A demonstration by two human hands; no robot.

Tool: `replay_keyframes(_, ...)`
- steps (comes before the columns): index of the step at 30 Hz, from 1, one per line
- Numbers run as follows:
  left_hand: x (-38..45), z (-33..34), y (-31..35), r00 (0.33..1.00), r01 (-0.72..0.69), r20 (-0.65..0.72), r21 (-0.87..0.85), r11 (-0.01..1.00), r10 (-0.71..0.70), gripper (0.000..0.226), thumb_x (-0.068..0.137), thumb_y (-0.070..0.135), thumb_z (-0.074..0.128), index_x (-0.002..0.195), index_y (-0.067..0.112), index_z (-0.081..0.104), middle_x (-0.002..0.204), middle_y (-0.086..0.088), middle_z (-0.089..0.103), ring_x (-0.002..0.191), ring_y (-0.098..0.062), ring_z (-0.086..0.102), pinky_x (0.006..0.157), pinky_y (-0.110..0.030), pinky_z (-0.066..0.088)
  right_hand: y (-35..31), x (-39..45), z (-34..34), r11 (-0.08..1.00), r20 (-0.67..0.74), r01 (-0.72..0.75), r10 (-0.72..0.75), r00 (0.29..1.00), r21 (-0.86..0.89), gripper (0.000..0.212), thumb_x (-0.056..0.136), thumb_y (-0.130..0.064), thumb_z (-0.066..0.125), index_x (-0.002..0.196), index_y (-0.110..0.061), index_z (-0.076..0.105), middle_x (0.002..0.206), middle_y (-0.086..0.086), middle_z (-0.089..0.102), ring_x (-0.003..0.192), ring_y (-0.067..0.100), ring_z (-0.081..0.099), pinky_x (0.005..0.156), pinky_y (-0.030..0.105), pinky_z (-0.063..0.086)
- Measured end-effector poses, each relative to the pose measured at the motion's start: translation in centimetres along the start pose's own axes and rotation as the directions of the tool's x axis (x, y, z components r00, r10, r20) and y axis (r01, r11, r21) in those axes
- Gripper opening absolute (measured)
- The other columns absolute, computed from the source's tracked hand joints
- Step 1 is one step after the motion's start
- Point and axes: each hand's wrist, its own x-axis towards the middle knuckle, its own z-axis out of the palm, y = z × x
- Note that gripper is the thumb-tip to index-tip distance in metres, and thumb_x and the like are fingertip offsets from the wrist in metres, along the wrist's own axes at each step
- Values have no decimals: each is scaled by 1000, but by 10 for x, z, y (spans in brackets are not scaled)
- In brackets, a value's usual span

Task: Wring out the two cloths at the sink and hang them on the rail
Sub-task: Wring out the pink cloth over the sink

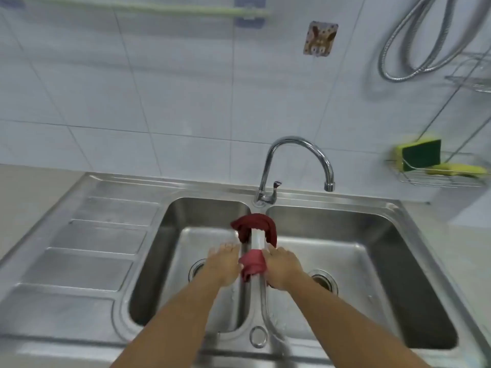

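While both our forearms reach forward side by side over the double sink (414,224), we set our hands on either side of its central divider (257,239). Our left hand (223,264) lies palm down over the left basin, fingers straight and together, its inner edge touching the lighter red cloth (252,264) draped across the divider. Our right hand (283,266) lies on the right side of the divider, fingers bent downward against that same cloth; we cannot tell whether it actually grips the fabric. Farther back along the divider, nearer the tap (297,166), the darker red cloth (255,227) straddles the ridge, its ends hanging into both basins. Well above the sink, on the tiled wall to the upper left, runs the pale green rail (159,8), bare of cloths.
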Motion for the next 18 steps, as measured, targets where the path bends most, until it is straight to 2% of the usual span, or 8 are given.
replay_keyframes(4,2,28,25,994,-97,-57,-44,994,95,60,97,25,43,150,14,19,157,-6,25,141,-24,29,116,-44,22,-2,-9,23,989,-97,-15,29,995,145,69,84,-10,54,146,-19,24,146,10,39,121,32,46,99,42,40)
replay_keyframes(6,2,41,31,993,-93,-78,-106,990,85,61,96,23,45,151,14,19,156,-6,28,139,-23,33,116,-40,26,-3,-10,33,941,-114,-31,73,991,338,70,84,-7,47,146,-27,22,135,6,50,111,29,52,89,37,43)
replay_keyframes(8,1,46,32,989,-70,-145,-181,981,44,61,95,24,47,150,16,23,152,-5,37,135,-21,40,113,-36,32,-3,-9,43,874,-157,-39,131,979,484,60,85,-11,40,139,-32,27,118,6,60,101,25,54,83,36,45)
replay_keyframes(10,1,49,31,984,-50,-176,-231,972,8,62,94,30,50,149,19,24,143,-3,47,126,-21,47,106,-35,40,-4,-8,48,778,-134,-93,223,966,622,49,83,-12,39,129,-28,39,104,5,63,93,23,58,78,36,48)
replay_keyframes(13,1,45,29,992,-24,-123,-269,963,-10,70,88,43,57,147,25,27,129,-2,52,116,-22,53,96,-36,46,-2,-6,50,558,-6,-180,315,949,810,36,80,-7,46,110,-23,57,95,4,68,81,21,64,74,39,54)
replay_keyframes(14,1,41,30,995,-14,-101,-263,965,-13,67,85,46,59,144,26,33,123,-2,54,112,-22,54,94,-36,47,0,-6,48,500,33,-202,327,944,842,29,79,-9,49,101,-23,61,90,4,69,78,22,64,70,39,55)
replay_keyframes(16,1,35,33,995,1,-97,-244,970,-25,46,85,42,61,127,26,51,111,-2,57,103,-22,58,88,-37,49,1,-8,44,420,58,-208,342,938,884,11,75,-20,56,83,-24,63,79,6,68,70,27,63,58,36,51)
replay_keyframes(18,2,29,34,992,2,-124,-272,962,-37,25,87,34,59,108,21,60,103,-4,59,96,-24,60,82,-38,51,1,-13,35,369,48,-175,327,944,913,10,75,-27,61,81,-19,62,75,9,66,65,25,62,52,31,47)
